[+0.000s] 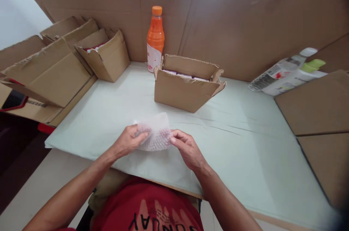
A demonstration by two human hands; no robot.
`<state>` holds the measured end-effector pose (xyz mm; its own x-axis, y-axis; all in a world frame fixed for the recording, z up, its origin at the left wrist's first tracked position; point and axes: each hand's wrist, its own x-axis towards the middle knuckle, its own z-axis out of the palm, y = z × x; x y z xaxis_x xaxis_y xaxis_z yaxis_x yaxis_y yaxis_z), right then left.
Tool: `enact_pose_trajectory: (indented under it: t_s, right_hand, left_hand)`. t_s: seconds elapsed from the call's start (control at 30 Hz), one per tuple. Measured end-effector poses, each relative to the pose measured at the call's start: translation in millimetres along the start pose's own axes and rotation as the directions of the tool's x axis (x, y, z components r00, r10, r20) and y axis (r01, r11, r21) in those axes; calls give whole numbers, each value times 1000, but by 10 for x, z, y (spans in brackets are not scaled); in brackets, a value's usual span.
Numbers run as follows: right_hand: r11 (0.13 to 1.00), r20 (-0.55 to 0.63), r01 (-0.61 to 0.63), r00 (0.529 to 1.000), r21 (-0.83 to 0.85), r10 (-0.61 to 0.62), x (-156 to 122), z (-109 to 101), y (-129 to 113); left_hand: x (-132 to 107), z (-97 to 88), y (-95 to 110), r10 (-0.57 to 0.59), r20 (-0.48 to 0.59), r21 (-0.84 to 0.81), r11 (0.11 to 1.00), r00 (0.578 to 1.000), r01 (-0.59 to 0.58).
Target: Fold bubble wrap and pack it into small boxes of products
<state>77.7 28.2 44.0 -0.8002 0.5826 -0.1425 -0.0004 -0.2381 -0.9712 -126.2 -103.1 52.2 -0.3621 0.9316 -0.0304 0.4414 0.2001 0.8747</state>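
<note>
Above the table's front edge I hold a small piece of clear bubble wrap (156,137) between both hands. My left hand (130,139) grips its left side, with the thumb on top and the fingers partly behind the plastic. At the right edge my right hand (187,147) pinches the wrap between thumb and fingers. Pinkish shapes show through the wrap; I cannot tell whether these are fingers or something inside. Beyond my hands stands an open cardboard box (182,93) with several purple-topped items in it.
An orange bottle (156,38) stands behind the box against the cardboard wall. More open cardboard boxes (109,56) line the left side. On the right, a clear bottle (283,69) and a white bottle with a green cap (293,82) lean beside a large carton (316,107).
</note>
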Motion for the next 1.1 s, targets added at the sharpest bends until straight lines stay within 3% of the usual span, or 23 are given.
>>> enact_pose_trajectory:
  t_s: [0.1, 0.2, 0.27, 0.33, 0.43, 0.53, 0.6, 0.7, 0.8, 0.87, 0.97, 1.1]
  right_hand:
    - [999, -89, -16, 996, -50, 11, -190, -139, 45]
    - [975, -144, -80, 988, -208, 50, -403, -240, 106]
    - [936, -197, -108, 979, -334, 43, -519, -249, 154]
    - [877, -256, -130, 967, -463, 8, -623, -246, 214]
    - [739, -369, -202, 927, -643, -68, -807, -320, 317]
    - [598, -457, -247, 860, -762, -228, -997, -485, 374]
    - [521, -412, -193, 843, -831, -345, -1024, -554, 358]
    - [410, -171, 20, 890, -912, -422, -774, -498, 290]
    - [294, 126, 231, 933, -928, -336, -315, -357, 263]
    - [227, 239, 298, 937, -927, -256, -101, -339, 273]
    - [182, 261, 313, 929, -932, -262, -119, -512, 276]
    - [127, 275, 318, 922, -940, -272, -485, -801, 242]
  left_hand:
    - [110, -323, 79, -13, -34, 50, 999, 999, 15]
    - [336, -480, 290, 158, 31, 323, 933, 987, -160]
    - [565, -389, 472, 276, 182, 492, 805, 944, -331]
    - [796, -188, 631, 346, 297, 569, 684, 890, -455]
    - [953, 132, 698, 480, 202, 590, 637, 854, -497]
    - [757, 306, 483, 570, 54, 552, 667, 820, -500]
    - [511, 344, 242, 568, 56, 527, 682, 821, -507]
    - [214, 369, -96, 514, 94, 526, 702, 853, -481]
    - [149, 388, -302, 410, 167, 525, 733, 897, -433]
    - [192, 375, -380, 349, 208, 478, 779, 914, -406]
    - [257, 328, -463, 321, 231, 397, 831, 918, -390]
    - [279, 322, -544, 332, 233, 353, 847, 914, -397]
